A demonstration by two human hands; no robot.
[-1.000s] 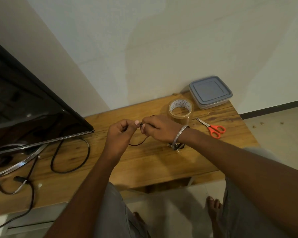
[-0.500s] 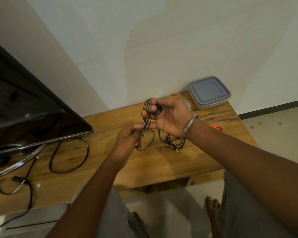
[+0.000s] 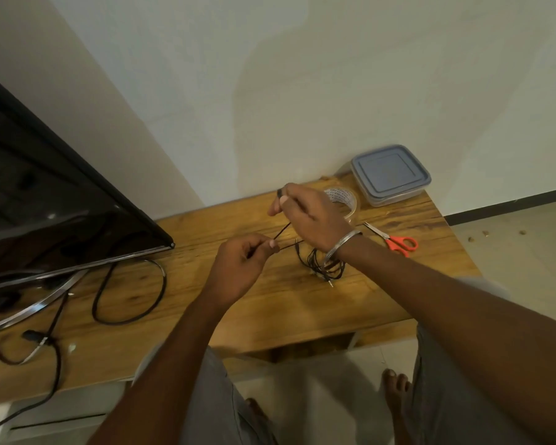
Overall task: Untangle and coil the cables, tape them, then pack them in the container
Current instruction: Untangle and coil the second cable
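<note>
Two hands pinching thin black cable (image 3: pixel 283 231): left hand (image 3: pixel 241 261) low, right hand (image 3: pixel 308 216) higher (remainder tangled on table (image 3: pixel 270 303)).

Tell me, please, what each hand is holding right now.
Left hand: pinches the thin black cable.
Right hand: pinches the same cable, higher up.
</note>
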